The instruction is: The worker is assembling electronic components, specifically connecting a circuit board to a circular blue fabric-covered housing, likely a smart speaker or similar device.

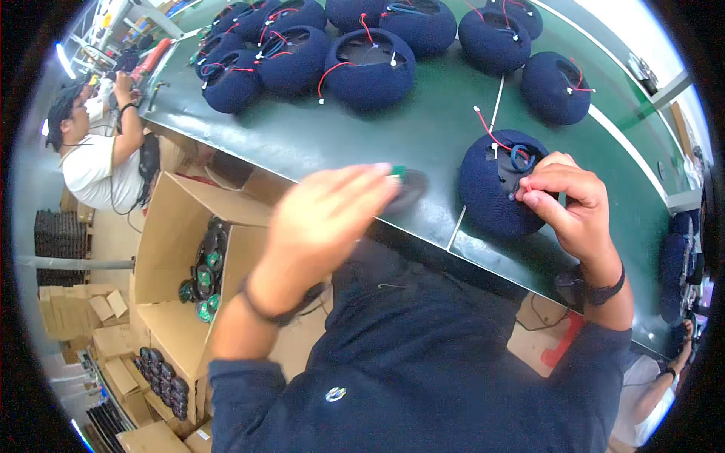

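In front of me on the table sits a round, dark blue fabric-covered shell [483,177] with an open top. A red wire [491,136] with a white plug rises from it, beside a coiled blue cable [519,158]. At the shell's right rim, the thumb and forefinger of my right hand [570,198] are pinched together; a speck of red shows at the tips, too small to name. My left hand [321,230] is over the table's near edge, its fingers closed on a dark round part with a green board [411,192], smeared by motion.
Several similar blue shells [370,75] with wires stand along the table's far side. An open cardboard box [162,249] with dark-and-green round parts [205,279] stands at my left. One person [113,158] works at far left, another [649,392] at lower right.
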Tool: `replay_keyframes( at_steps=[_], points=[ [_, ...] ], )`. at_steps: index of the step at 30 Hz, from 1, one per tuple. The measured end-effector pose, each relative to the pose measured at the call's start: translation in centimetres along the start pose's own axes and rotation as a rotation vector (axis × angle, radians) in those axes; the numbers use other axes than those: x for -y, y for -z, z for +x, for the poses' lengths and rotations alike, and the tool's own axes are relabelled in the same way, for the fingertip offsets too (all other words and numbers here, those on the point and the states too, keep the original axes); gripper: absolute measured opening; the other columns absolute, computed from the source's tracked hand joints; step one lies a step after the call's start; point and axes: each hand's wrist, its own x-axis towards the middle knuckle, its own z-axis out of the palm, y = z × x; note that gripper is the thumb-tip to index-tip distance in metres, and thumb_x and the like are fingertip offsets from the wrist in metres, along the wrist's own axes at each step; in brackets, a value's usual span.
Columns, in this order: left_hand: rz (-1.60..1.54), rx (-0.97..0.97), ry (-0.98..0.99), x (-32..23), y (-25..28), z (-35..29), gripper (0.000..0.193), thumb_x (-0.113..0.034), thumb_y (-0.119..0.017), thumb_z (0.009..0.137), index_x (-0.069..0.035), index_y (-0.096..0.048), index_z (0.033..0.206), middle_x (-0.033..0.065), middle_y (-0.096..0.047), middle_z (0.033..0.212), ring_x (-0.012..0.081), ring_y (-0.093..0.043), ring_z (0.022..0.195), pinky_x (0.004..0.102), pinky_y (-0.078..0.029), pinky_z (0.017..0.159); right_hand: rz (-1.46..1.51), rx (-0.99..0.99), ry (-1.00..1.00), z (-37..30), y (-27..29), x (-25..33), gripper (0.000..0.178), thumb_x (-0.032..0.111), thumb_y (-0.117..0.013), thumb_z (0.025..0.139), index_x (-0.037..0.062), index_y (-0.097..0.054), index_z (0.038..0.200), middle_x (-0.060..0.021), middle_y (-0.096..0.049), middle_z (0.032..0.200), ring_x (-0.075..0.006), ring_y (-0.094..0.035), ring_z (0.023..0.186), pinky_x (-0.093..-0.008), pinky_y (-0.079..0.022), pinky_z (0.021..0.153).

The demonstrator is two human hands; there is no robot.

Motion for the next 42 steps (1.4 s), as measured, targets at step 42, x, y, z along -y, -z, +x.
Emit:
replay_keyframes(
  at_steps=[42],
  points=[
    [-1.090,-0.006,0.730,-7.4,-1.7,8.3,0.044,0.002,-0.066,0.092,0.001,-0.047,0.132,0.0081,-0.062,0.115,0.0114,-0.061,0.103,0.0259,-0.051,0.087,-0.043,-0.046,0.052,-0.6,-1.1,0.6,0.010,0.006,-0.078,0.079,0.0049,-0.071,0.086,-0.0057,-0.069,0.086,-0.0214,-0.061,0.084,-0.0350,-0.045,0.083]
  ],
)
